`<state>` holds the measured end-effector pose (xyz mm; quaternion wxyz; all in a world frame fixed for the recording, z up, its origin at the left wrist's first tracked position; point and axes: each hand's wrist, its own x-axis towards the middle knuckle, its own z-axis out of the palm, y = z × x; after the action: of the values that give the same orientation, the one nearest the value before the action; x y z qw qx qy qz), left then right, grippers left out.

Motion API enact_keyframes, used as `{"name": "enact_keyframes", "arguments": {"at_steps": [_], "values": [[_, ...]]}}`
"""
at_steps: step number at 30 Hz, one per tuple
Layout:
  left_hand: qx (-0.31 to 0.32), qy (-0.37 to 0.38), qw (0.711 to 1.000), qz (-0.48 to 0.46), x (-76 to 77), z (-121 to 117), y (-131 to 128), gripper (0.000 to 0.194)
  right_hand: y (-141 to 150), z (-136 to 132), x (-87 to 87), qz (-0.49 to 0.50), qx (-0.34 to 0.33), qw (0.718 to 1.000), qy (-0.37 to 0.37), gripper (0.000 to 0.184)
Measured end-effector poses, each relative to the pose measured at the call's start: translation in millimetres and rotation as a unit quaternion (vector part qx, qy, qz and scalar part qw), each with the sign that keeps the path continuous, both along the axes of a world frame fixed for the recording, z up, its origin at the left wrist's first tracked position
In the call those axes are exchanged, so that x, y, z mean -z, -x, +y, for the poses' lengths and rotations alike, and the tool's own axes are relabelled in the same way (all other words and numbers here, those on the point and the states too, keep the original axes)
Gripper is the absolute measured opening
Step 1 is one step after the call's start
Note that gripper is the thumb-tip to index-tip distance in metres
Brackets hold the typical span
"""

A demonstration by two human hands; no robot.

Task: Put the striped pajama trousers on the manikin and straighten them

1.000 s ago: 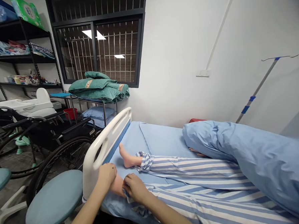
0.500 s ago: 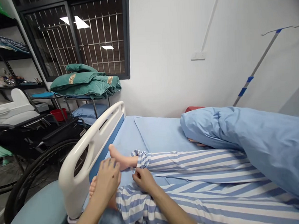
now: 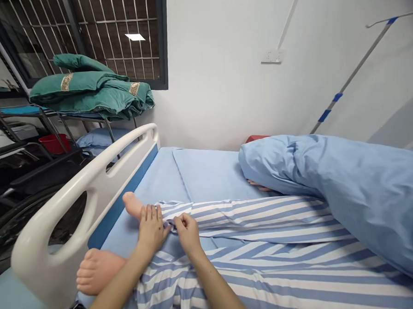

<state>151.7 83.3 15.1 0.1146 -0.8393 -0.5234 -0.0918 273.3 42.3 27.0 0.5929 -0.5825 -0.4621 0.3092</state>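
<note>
Two hands: left hand (image 3: 151,230), fingers spread, pressed on striped pajama trousers (image 3: 251,221); right hand (image 3: 187,232), pinching the trouser cuff (image 3: 168,216). Two bare feet: near foot (image 3: 100,270), far foot (image 3: 133,205). One white bed rail (image 3: 73,189), left.

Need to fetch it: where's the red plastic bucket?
The red plastic bucket sits at the head view's left, beyond the white bed rail, below the folded green quilts.
</note>
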Motion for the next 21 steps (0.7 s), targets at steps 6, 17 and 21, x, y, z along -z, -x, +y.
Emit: {"name": "enact_keyframes", "arguments": {"at_steps": [6, 17, 21], "values": [[0.015, -0.039, 0.995, -0.093, -40.0, 5, 7, 0.048, 12, -9, 1.3, -0.160, -0.072, 0.984, 0.019, 0.028], [-0.078, 0.066, 0.952, -0.287, -8.1, 51, -64, 0.038, 5, -3, 12.5, -0.144, -0.015, 0.989, 0.043, 0.043], [-0.065, 0.051, 0.977, -0.197, 10.8, 51, -56, 0.032, 12, -8, 9.2, -0.206, -0.073, 0.975, 0.041, 0.041]]}}
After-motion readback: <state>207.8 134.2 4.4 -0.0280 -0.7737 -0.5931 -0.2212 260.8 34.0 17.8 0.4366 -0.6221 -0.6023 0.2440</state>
